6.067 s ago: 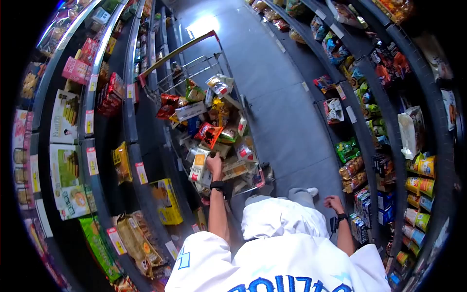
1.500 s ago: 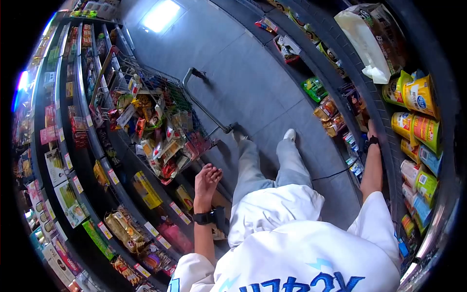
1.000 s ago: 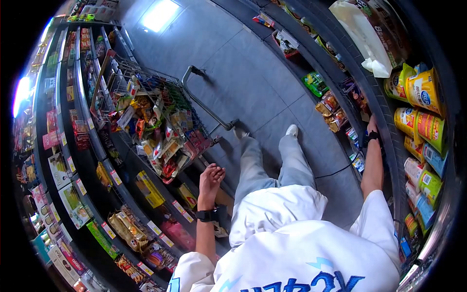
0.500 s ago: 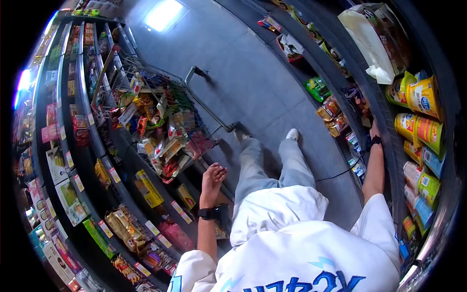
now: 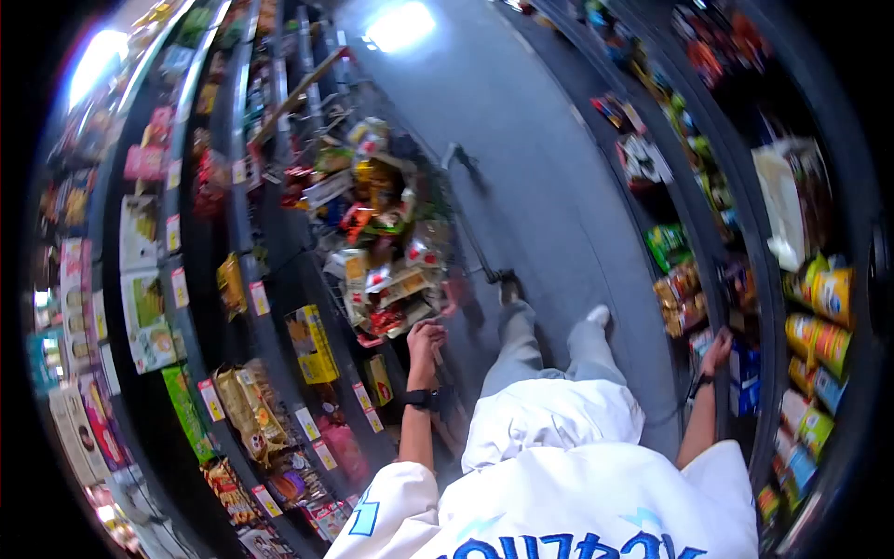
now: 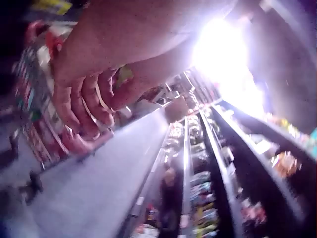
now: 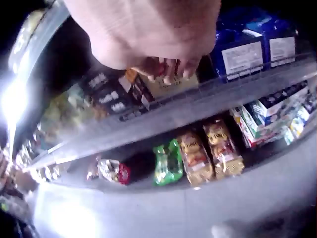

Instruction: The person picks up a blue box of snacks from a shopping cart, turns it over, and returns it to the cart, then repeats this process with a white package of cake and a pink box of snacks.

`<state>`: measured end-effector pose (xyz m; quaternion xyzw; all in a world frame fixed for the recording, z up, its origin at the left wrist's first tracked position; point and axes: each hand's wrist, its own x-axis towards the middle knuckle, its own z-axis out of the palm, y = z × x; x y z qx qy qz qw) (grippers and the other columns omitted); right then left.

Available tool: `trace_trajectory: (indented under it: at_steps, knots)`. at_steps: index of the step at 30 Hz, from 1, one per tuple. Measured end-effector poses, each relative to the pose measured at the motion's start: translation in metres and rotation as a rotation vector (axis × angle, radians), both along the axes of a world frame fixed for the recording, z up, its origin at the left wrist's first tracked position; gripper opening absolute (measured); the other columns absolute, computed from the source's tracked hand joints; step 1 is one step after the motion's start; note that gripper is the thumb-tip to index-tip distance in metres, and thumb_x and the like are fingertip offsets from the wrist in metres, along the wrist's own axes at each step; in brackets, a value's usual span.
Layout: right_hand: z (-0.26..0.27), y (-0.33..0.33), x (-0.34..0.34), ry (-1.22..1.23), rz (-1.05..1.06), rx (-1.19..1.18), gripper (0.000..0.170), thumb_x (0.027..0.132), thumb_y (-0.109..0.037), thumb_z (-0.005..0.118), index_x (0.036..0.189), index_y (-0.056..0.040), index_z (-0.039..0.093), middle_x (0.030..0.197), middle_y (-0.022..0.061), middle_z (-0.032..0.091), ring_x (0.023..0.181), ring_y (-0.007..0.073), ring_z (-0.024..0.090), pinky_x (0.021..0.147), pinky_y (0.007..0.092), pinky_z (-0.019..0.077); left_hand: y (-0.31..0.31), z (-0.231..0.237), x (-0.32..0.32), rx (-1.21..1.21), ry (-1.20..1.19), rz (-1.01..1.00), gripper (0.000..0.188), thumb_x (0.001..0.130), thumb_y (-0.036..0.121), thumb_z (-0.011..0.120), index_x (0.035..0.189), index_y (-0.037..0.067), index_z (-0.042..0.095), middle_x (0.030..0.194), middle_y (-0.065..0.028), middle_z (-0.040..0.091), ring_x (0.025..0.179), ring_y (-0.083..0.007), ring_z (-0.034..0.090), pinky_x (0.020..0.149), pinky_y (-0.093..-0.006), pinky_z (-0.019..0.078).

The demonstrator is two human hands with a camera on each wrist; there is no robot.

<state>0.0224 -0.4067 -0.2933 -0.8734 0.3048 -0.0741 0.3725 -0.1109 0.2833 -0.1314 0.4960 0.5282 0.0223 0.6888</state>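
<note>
In the head view the left hand (image 5: 426, 347) hangs beside the near end of a shopping cart heaped with packets (image 5: 382, 219); its fingers are loosely curled and hold nothing visible. The left wrist view shows those bent fingers (image 6: 86, 106) in front of the cart's contents. The right hand (image 5: 716, 352) is at the right-hand shelf, close to blue packs (image 5: 744, 377). From the right wrist, the right hand (image 7: 158, 39) has bent fingertips in front of a tan box (image 7: 171, 88) on a shelf; whether they touch it cannot be told.
Packaged goods stand on shelves along both sides of the aisle. On the right are cup-shaped packs (image 5: 817, 340) and a large white-and-brown bag (image 5: 790, 200). A metal bar (image 5: 475, 244) extends beside the cart near the person's feet. Grey floor (image 5: 540, 177) runs between the shelves.
The head view has turned, so the cart and left shelves appear farther right. The right hand, earlier partly hidden at the right shelf, now shows more fully and lower. The left hand remains loosely curled.
</note>
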Motion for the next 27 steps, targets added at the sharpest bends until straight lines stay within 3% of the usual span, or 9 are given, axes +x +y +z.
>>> trace_trajectory:
  at_steps: [3, 6, 11, 14, 15, 16, 20, 25, 27]
  knots:
    - [-0.010, 0.066, -0.048, 0.422, 0.240, -0.105, 0.025, 0.088, -0.019, 0.050, 0.096, 0.0007, 0.063, 0.096, 0.0172, 0.064, 0.090, 0.0317, 0.059, 0.081, 0.0382, 0.0447, 0.061, -0.026, 0.006, 0.504, 0.047, -0.046, 0.018, 0.080, 0.013, 0.054, 0.092, -0.001, 0.056, 0.083, -0.0097, 0.062, 0.075, -0.0216, 0.061, 0.065, -0.0308, 0.0481]
    - [-0.010, 0.127, -0.095, 0.289, 0.745, -0.144, 0.010, 0.078, -0.010, 0.056, 0.075, -0.0066, 0.065, 0.086, 0.0127, 0.058, 0.090, 0.0310, 0.054, 0.083, 0.0390, 0.0418, 0.125, -0.064, 0.020, 1.038, 0.286, 0.112, 0.043, 0.082, 0.027, 0.059, 0.108, -0.005, 0.050, 0.084, -0.0147, 0.061, 0.076, -0.0271, 0.059, 0.072, -0.0377, 0.0465]
    - [0.037, 0.210, -0.104, 0.173, 0.739, -0.171, 0.012, 0.078, -0.008, 0.057, 0.084, -0.0014, 0.064, 0.097, 0.0180, 0.059, 0.092, 0.0364, 0.053, 0.084, 0.0443, 0.0408, 0.176, -0.055, 0.053, 0.115, -0.037, 0.285, 0.053, 0.079, 0.030, 0.068, 0.116, -0.002, 0.047, 0.103, -0.0115, 0.056, 0.076, -0.0193, 0.059, 0.060, -0.0330, 0.0503]
    - [0.108, 0.246, -0.091, 0.306, 0.641, -0.249, 0.016, 0.081, -0.009, 0.057, 0.093, 0.0010, 0.062, 0.100, 0.0162, 0.058, 0.102, 0.0346, 0.050, 0.090, 0.0395, 0.0395, 0.209, -0.100, 0.044, 0.579, 0.254, 0.058, 0.037, 0.079, 0.018, 0.068, 0.104, -0.003, 0.052, 0.083, -0.0086, 0.059, 0.064, -0.0200, 0.057, 0.056, -0.0320, 0.0495]
    - [0.115, 0.244, -0.094, 0.123, 0.650, -0.250, 0.017, 0.083, -0.009, 0.055, 0.093, 0.0022, 0.062, 0.103, 0.0189, 0.058, 0.099, 0.0369, 0.051, 0.088, 0.0411, 0.0410, 0.242, -0.155, 0.019, 0.528, -0.020, -0.177, 0.045, 0.070, 0.001, 0.069, 0.108, 0.001, 0.045, 0.091, -0.0125, 0.055, 0.066, -0.0193, 0.057, 0.054, -0.0307, 0.0508]
    - [0.135, 0.255, -0.088, 0.104, 0.553, -0.216, 0.016, 0.082, -0.009, 0.056, 0.092, 0.0019, 0.063, 0.104, 0.0181, 0.058, 0.102, 0.0356, 0.052, 0.089, 0.0401, 0.0411, 0.208, -0.055, 0.045, 0.644, 0.210, -0.254, 0.040, 0.079, 0.007, 0.065, 0.115, -0.003, 0.050, 0.087, -0.0110, 0.060, 0.064, -0.0163, 0.056, 0.054, -0.0312, 0.0467]
    - [0.212, 0.305, -0.060, 0.194, 0.560, -0.125, 0.015, 0.080, -0.006, 0.057, 0.093, -0.0016, 0.063, 0.112, 0.0165, 0.055, 0.107, 0.0346, 0.051, 0.092, 0.0393, 0.0411, 0.139, 0.094, 0.076, 1.085, 0.021, -0.478, 0.044, 0.067, -0.003, 0.065, 0.108, 0.004, 0.050, 0.085, -0.0185, 0.063, 0.079, -0.0314, 0.063, 0.069, -0.0369, 0.0483]
    - [0.324, 0.414, -0.022, 0.030, 0.904, -0.002, 0.036, 0.080, -0.012, 0.061, 0.115, -0.0076, 0.055, 0.127, 0.0134, 0.048, 0.119, 0.0319, 0.044, 0.100, 0.0382, 0.0361, 0.083, 0.159, 0.115, 1.041, -0.707, -1.076, 0.054, 0.063, -0.010, 0.061, 0.113, 0.007, 0.052, 0.093, -0.0104, 0.065, 0.087, -0.0257, 0.065, 0.081, -0.0323, 0.0475]
    - [0.349, 0.440, -0.025, -0.104, 1.001, 0.046, 0.043, 0.084, -0.023, 0.058, 0.123, -0.0095, 0.051, 0.130, 0.0116, 0.047, 0.119, 0.0306, 0.045, 0.101, 0.0379, 0.0353, 0.055, 0.185, 0.124, 0.588, -0.853, -1.309, 0.055, 0.062, -0.011, 0.061, 0.113, 0.005, 0.052, 0.094, -0.0091, 0.066, 0.091, -0.0226, 0.064, 0.082, -0.0313, 0.0467]
